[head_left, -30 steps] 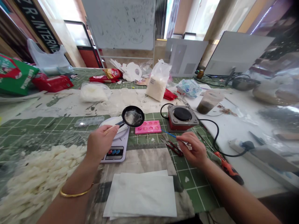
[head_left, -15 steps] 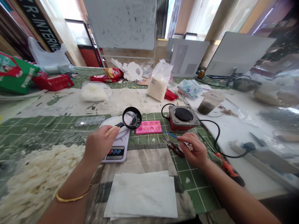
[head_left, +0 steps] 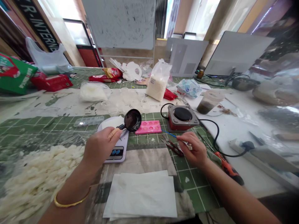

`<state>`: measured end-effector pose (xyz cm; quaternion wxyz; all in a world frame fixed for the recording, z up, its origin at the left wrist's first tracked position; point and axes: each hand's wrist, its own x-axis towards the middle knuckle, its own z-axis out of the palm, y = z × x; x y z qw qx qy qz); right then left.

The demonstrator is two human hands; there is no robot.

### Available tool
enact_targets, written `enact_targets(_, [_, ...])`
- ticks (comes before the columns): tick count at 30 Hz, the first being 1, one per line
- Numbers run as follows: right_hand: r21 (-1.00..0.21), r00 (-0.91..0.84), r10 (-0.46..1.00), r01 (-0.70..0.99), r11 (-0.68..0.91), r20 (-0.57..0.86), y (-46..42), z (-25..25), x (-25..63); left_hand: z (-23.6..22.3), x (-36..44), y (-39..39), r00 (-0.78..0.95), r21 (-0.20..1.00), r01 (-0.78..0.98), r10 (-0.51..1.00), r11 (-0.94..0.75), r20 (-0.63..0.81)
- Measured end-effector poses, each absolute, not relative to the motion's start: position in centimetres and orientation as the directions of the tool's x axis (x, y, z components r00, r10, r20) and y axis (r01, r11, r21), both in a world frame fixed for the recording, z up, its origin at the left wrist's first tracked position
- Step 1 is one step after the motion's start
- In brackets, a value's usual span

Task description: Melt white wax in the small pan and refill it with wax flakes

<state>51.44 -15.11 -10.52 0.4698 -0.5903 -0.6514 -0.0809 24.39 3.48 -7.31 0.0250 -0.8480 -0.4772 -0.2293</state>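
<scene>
My left hand (head_left: pixel 101 146) is closed around the wooden handle of a small black pan (head_left: pixel 132 120). The pan is tilted toward the pink silicone mould (head_left: pixel 149 127) and hangs just over its left end. It also sits above the white kitchen scale (head_left: pixel 115 149). My right hand (head_left: pixel 193 149) rests on the green cutting mat (head_left: pixel 196 183) and pinches a thin blue stick (head_left: pixel 168 134) whose tip points at the mould. Small red-handled scissors (head_left: pixel 174 148) lie just left of that hand.
A small electric hot plate (head_left: pixel 182 116) with a black cord stands right of the mould. White sheets (head_left: pixel 142 196) lie near me. A heap of white flakes (head_left: pixel 35 180) fills the left. A bag of white granules (head_left: pixel 158 81), a plastic cup (head_left: pixel 209 101) and an orange tool (head_left: pixel 227 168) lie around.
My left hand has tipped the pan further toward the pink mould, so its inside now looks dark. My right hand has stayed put.
</scene>
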Motion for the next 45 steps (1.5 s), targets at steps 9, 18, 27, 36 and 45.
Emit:
enact_targets(9, [-0.443, 0.131, 0.69, 0.847, 0.296, 0.712, -15.1, -10.4, 51.4, -7.0, 24.6, 3.5, 0.406, 0.266, 0.807, 0.823, -0.527, 0.397])
enact_targets(18, [-0.428, 0.106, 0.686, 0.846, 0.319, 0.72, -15.0, -10.2, 51.2, -7.8, 25.1, 4.0, 0.294, 0.368, 0.813, 0.864, -0.451, 0.409])
enact_targets(27, [-0.428, 0.111, 0.679, 0.846, 0.319, 0.726, -15.2, -10.3, 51.2, -9.1, 25.6, 4.3, 0.414, 0.167, 0.801, 0.734, -0.574, 0.539])
enact_targets(36, [-0.429, 0.111, 0.674, 0.843, 0.326, 0.731, -15.3, -10.3, 51.3, -9.7, 26.0, 4.2, 0.572, -0.124, 0.695, 0.44, -0.709, 0.693])
enact_targets(45, [-0.428, 0.112, 0.665, 0.84, 0.333, 0.738, -15.3, -10.3, 51.3, -9.4, 26.1, 3.9, 0.657, -0.268, 0.582, 0.249, -0.768, 0.712])
